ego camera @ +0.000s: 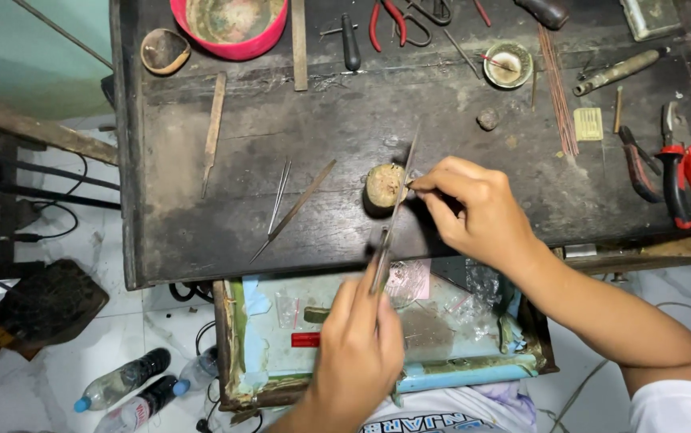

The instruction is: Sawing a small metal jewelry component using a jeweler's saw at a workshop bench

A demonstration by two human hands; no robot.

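- Work in hand: a long thin file (398, 196) is laid across a small piece, too small to identify, which is braced against a round wooden block (385, 186) near the front edge of the dark surface (201, 160).
- To do it well, in my judgement: keep strokes straight and light, hold the file's angle steady, and keep the piece pressed firmly against the block so it cannot skid.
- Left hand (359, 353): closed around the file's lower end, over the open drawer (273, 353); fingers fully curled, no gap visible.
- Right hand (474, 210): fingertips pinched narrow at the block's right side, holding the small piece; the other fingers are loosely bent.
- Nearby, untouched: tweezers (279, 196) and a second slim tool (301, 204) left of the block; red-handled pliers (686, 180) well apart to the right.
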